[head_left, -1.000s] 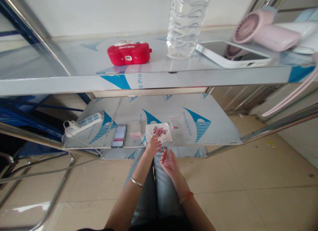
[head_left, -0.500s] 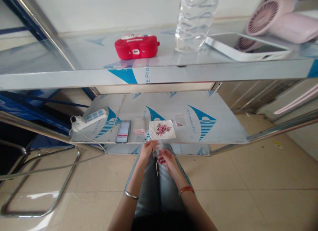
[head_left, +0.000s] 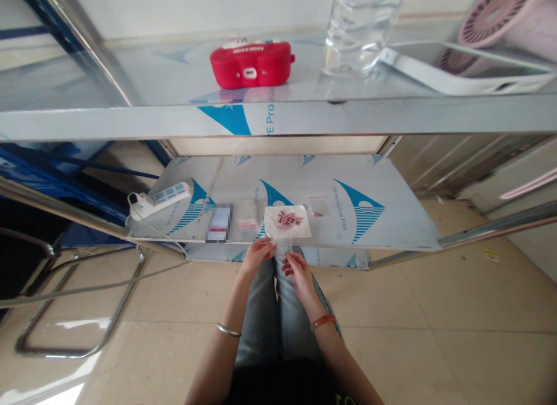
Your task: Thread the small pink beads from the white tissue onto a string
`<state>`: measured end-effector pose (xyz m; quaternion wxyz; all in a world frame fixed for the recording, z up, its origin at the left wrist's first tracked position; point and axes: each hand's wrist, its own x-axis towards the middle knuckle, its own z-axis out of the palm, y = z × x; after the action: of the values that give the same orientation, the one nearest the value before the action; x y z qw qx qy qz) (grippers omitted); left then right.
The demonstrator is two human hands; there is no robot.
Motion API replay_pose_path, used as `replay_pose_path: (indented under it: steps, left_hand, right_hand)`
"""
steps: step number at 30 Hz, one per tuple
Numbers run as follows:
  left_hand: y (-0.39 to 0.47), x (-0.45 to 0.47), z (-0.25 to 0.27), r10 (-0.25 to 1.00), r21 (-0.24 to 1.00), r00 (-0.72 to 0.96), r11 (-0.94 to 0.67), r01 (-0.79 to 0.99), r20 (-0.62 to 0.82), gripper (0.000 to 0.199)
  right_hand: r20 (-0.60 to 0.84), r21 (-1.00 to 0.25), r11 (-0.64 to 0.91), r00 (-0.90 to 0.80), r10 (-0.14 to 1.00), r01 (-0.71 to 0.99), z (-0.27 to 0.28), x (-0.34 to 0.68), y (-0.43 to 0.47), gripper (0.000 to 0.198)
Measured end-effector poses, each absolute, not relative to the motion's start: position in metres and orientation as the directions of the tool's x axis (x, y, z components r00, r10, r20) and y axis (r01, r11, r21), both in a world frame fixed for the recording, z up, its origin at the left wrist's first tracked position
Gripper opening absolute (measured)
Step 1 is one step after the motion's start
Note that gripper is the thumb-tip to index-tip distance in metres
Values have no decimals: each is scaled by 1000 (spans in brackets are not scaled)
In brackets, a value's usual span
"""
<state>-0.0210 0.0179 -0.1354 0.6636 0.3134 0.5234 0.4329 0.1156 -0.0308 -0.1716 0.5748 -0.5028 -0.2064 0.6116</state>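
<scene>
My left hand (head_left: 260, 254) and my right hand (head_left: 298, 267) meet above my knees, just off the front edge of the lower shelf. Between their fingertips they hold a small clear plastic bag (head_left: 283, 247), each pinching one side; its contents, if any, are too faint to make out. Right beyond the hands, a white paper sheet (head_left: 270, 230) bears a pile of red and dark beads (head_left: 289, 219). To its left lie clear zip bags (head_left: 247, 212) with red-striped edges. A zip bag with a few small red pieces (head_left: 318, 208) rests to the right.
The lower shelf (head_left: 400, 219) also carries a phone (head_left: 219, 224) and a white power strip (head_left: 167, 197) with its cable hanging down. Across the upper shelf stand a red earphone case (head_left: 252, 65), a water bottle (head_left: 361, 33), a white-edged tablet or phone (head_left: 461, 68) and a pink fan (head_left: 500, 16).
My view has shifted slightly. The clear bag has gone from upright between my hands to nearer the paper's front edge, and my right hand's fingers have risen beside it.
</scene>
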Motion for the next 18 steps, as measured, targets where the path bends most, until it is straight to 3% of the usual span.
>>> replay_pose_path:
  steps: [7, 14, 18]
  left_hand:
    - [-1, -23, -181, 895, 859, 34, 436, -267, -444, 37]
    - [6, -23, -189, 920, 898, -57, 362, -250, -387, 26]
    - [5, -24, -192, 929, 912, -84, 332, -242, -361, 24]
  right_hand:
    - [-417, -841, -277, 229, 880, -464, -191, 114, -24, 35]
    - [-407, -825, -247, 230, 884, -509, -200, 111, -11, 34]
    - [-360, -871, -216, 273, 892, -442, -205, 109, -8, 34]
